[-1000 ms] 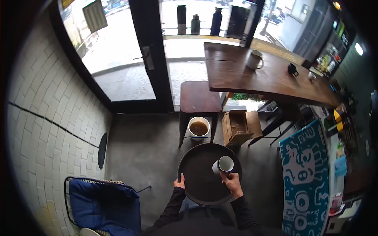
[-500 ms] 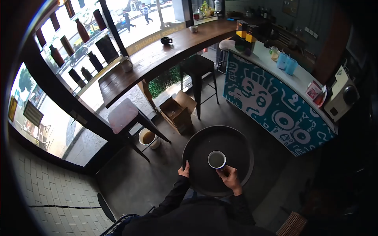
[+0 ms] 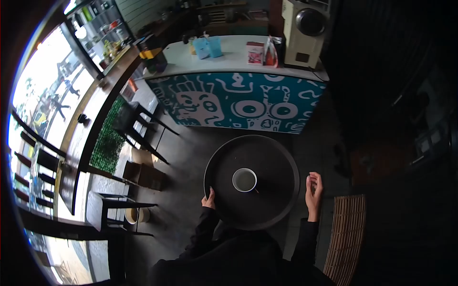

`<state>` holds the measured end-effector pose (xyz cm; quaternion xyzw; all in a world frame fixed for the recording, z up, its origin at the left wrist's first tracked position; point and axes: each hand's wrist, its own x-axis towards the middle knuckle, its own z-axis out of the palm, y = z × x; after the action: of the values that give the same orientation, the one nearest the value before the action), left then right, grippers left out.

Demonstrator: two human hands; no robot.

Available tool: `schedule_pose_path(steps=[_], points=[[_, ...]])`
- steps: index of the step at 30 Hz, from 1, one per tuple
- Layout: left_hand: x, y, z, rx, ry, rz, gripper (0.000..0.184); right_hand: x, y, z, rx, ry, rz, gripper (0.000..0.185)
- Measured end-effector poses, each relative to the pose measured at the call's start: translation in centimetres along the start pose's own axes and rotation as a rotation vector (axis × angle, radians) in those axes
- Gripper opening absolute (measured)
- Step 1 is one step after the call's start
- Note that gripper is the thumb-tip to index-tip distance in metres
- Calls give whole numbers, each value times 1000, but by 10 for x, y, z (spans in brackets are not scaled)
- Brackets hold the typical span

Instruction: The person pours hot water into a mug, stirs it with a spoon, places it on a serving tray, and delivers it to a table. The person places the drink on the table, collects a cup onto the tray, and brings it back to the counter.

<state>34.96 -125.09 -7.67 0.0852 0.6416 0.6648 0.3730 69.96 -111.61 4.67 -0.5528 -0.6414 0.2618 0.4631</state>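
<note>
A large round dark serving tray is held out in front of my body. Its left rim is gripped by my left hand, thumb over the edge and the other fingers mostly hidden beneath. Near the tray's middle stands a white-rimmed cup, upright, with a greyish interior; I cannot tell whether that is liquid. My right hand hangs in the air just beyond the tray's right rim, empty, with its fingers loosely extended and touching neither cup nor tray.
Ahead stands a white-topped counter with a teal cartoon front, bearing blue cups and a cream machine. To the left are a wooden window bar, stools, a cardboard box and a bucket. A slatted seat is at right.
My right hand has let go of the cup and moved right, off the tray. The cup stays on the tray. My view has turned right, so the counter now lies straight ahead.
</note>
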Motion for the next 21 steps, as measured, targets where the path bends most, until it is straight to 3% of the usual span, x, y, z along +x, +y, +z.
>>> schedule_pose_path(steps=[2, 3, 5, 11, 13, 17, 21], points=[[11, -1, 57, -1, -95, 20, 32, 12, 39, -23, 268, 36, 289, 36], [16, -2, 87, -22, -131, 16, 29, 18, 53, -38, 255, 87, 309, 36], [21, 4, 134, -3, -259, -88, 23, 31, 69, -63, 207, 25, 523, 53], [50, -29, 322, 38, -543, -123, 21, 91, 191, -126, 291, 240, 605, 57], [59, -31, 400, 84, -567, -34, 23, 146, 201, -141, 315, 304, 604, 58], [84, -34, 534, 239, -854, -160, 28, 229, 215, -192, 137, 382, 534, 49], [69, 11, 635, 440, -854, -99, 36, 289, 240, -214, 163, 510, 532, 50]])
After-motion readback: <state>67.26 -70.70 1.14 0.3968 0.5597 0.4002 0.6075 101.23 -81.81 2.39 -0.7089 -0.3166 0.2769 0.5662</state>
